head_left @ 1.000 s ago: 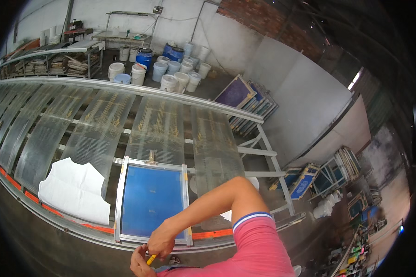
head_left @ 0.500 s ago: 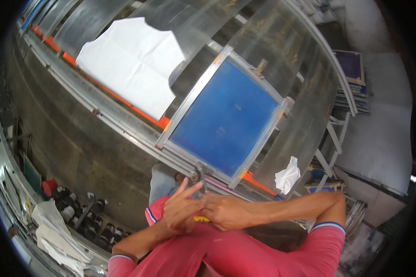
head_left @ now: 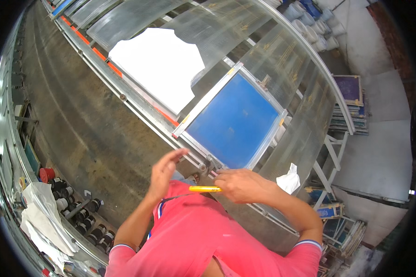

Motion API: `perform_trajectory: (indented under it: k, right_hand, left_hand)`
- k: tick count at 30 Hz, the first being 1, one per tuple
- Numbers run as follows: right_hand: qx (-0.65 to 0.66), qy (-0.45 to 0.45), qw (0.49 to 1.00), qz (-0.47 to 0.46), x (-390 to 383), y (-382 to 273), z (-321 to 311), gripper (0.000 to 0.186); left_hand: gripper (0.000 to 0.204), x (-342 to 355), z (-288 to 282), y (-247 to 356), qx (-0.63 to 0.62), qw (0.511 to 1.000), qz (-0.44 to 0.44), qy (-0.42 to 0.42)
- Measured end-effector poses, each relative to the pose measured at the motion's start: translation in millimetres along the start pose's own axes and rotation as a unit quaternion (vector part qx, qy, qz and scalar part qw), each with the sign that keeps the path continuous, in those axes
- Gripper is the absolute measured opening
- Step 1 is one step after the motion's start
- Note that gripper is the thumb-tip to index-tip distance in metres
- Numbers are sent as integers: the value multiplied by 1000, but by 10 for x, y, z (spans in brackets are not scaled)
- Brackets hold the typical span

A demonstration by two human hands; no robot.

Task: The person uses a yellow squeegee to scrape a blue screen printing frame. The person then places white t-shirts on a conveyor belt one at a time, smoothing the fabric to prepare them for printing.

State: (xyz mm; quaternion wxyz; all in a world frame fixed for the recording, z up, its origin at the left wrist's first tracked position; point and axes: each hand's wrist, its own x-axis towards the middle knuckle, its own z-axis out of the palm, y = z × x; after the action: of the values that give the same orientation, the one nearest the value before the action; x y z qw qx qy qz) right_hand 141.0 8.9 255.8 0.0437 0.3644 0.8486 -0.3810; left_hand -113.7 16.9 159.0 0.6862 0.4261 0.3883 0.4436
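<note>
My right hand [head_left: 238,184] grips a slim yellow tool [head_left: 203,189] near the lower corner of a metal-framed screen with blue mesh [head_left: 233,120]. It is beside a metal fitting [head_left: 210,164] on the table's near rail [head_left: 147,115]; whether it touches that fitting is unclear. My left hand [head_left: 164,171] is raised to the left of it, fingers apart and empty, just below the rail. A white cut fabric piece [head_left: 155,67] lies left of the screen, and a crumpled white piece [head_left: 287,179] lies to its right.
The long table [head_left: 282,69] carries translucent panels. Purple and other screens [head_left: 348,90] are stacked at the right, with buckets [head_left: 316,27] beyond. At the left, a rack [head_left: 76,217] holds dark containers, a red pot [head_left: 46,174] and white sheets [head_left: 39,212]. Concrete floor [head_left: 78,106] shows between.
The view has tilted down since a second ago. My left hand has moved away from my right hand, leftward and up. The yellow tool in my right hand is now clearly exposed, lying horizontal.
</note>
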Motion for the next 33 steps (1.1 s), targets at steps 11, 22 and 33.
perform_trajectory:
  k: [11,22,33]
  right_hand:
    - [-96,-38,990,92,213,-169,30,19]
    - [-52,73,963,255,-108,-274,95,15]
    - [117,341,836,414,-904,-452,576,19]
  left_hand:
    - [44,723,-98,-1540,615,713,223,-253]
    - [44,719,-164,-1705,631,705,217,-241]
    - [51,726,-158,-1656,585,742,197,-261]
